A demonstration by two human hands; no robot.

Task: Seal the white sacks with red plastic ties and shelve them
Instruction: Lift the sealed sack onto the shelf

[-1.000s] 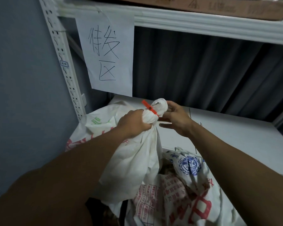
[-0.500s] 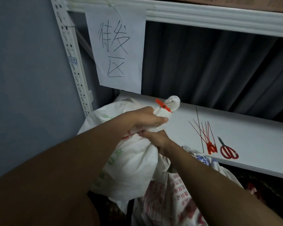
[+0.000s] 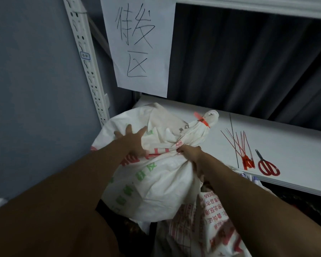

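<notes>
Sack [image 3: 156, 175], neck cinched by a red tie [image 3: 202, 121], rests half on the shelf [image 3: 289, 145] edge. Left hand [image 3: 132, 141] presses flat, fingers spread, steadying it; right hand [image 3: 190, 152] is clenched on bunched fabric, likely to heave it in. Spare ties [image 3: 239, 145] lie at three o'clock.

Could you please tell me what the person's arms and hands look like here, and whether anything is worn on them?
Both forearms are bare from the bottom of the frame to the fingers: no sleeves show. The left hand and right hand wear no gloves, and no watch, ring or bracelet shows on the visible parts.
</notes>
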